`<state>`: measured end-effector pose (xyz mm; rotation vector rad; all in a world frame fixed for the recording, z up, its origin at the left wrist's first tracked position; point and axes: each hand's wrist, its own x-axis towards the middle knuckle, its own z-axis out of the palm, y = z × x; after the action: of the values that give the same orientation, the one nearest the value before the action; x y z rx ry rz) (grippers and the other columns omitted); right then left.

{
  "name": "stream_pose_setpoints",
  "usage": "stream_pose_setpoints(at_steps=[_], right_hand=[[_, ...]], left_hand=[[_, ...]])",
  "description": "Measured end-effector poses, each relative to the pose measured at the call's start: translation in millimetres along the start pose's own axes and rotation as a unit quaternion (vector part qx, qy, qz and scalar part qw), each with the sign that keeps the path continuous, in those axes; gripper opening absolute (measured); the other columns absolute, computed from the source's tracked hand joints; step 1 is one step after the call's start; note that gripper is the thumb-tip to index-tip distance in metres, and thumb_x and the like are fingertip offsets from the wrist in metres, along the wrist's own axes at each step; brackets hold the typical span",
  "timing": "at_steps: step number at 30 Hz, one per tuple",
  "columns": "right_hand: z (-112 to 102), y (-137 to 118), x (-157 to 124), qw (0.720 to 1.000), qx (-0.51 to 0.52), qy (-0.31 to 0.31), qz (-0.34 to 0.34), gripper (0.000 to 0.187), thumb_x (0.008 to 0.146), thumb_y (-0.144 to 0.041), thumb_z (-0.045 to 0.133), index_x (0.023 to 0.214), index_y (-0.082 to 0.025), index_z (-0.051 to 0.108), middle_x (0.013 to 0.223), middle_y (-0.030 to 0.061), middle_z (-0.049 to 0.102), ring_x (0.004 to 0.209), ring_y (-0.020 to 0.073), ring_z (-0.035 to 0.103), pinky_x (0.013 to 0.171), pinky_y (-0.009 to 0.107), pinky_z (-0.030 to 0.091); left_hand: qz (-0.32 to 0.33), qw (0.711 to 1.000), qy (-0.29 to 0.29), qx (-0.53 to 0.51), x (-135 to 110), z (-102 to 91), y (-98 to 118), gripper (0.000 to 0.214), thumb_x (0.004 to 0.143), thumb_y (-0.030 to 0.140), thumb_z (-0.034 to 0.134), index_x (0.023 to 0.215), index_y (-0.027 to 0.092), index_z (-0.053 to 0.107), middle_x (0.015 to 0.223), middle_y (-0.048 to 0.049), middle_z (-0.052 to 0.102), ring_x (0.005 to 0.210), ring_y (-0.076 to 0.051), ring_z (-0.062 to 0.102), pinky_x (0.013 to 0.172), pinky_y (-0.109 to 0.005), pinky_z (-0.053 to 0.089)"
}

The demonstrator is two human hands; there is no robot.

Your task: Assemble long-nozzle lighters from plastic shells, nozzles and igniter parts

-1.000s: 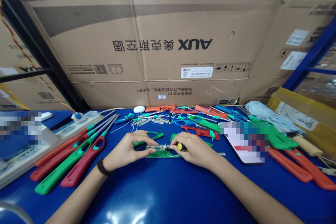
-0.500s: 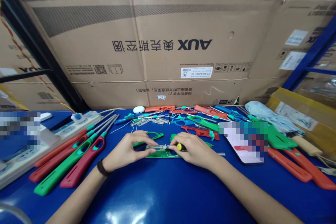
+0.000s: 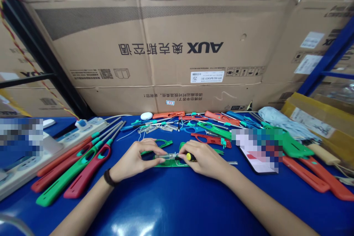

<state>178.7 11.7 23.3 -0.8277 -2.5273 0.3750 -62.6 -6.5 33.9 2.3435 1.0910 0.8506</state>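
My left hand (image 3: 132,160) pinches the left end of a clear lighter insert (image 3: 166,156) that lies over a green lighter shell half (image 3: 168,163) on the blue table (image 3: 177,206). My right hand (image 3: 204,158) is closed around a small screwdriver with a yellow-and-black handle (image 3: 189,156), its tip at the insert's right end. Another green shell piece (image 3: 160,142) lies just behind my left fingers. A dark band is on my left wrist.
Several assembled long lighters, red and green (image 3: 74,169), lie to the left beside a white power strip (image 3: 41,151). Loose shells and metal tubes (image 3: 210,127) are scattered behind. A phone (image 3: 258,158), orange shells (image 3: 312,177) and a folded umbrella (image 3: 290,125) lie right. Cardboard boxes (image 3: 166,44) wall the back.
Both hands have stayed at the insert with only slight shifts of the fingers. Nothing else has moved.
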Motion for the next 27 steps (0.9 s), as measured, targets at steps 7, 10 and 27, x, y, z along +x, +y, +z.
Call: stream_pose_setpoints(at_steps=[7, 10, 27], right_hand=[[-0.2, 0.5, 0.0, 1.000, -0.004, 0.007, -0.010, 0.010, 0.089, -0.015, 0.050, 0.089, -0.019, 0.059, 0.083, 0.0025, 0.062, 0.080, 0.0152, 0.054, 0.065, 0.024, 0.040], [-0.3, 0.7, 0.3, 1.000, -0.004, 0.002, -0.011, 0.010, 0.088, -0.014, 0.051, 0.088, -0.019, 0.059, 0.082, 0.0021, 0.061, 0.079, 0.0148, 0.054, 0.064, 0.024, 0.039], [-4.2, -2.3, -0.6, 1.000, 0.007, -0.020, -0.019, 0.017, 0.079, -0.003, 0.052, 0.081, -0.019, 0.054, 0.081, 0.0000, 0.058, 0.075, 0.0129, 0.051, 0.062, 0.022, 0.036]], left_hand=[[0.002, 1.000, -0.001, -0.019, -1.5, 0.7, -1.3, 0.014, 0.078, 0.027, 0.069, 0.090, 0.021, 0.075, 0.076, -0.0017, 0.073, 0.076, -0.017, 0.061, 0.093, -0.037, 0.039], [0.007, 1.000, -0.005, -0.018, -1.2, 0.9, -2.4, 0.015, 0.079, 0.028, 0.068, 0.091, 0.023, 0.075, 0.075, -0.0013, 0.072, 0.075, -0.017, 0.060, 0.094, -0.038, 0.039], [-0.016, 0.999, -0.031, -0.021, 0.4, 1.9, -0.3, 0.015, 0.079, 0.028, 0.068, 0.091, 0.025, 0.075, 0.077, -0.0008, 0.072, 0.075, -0.016, 0.062, 0.105, -0.043, 0.030]])
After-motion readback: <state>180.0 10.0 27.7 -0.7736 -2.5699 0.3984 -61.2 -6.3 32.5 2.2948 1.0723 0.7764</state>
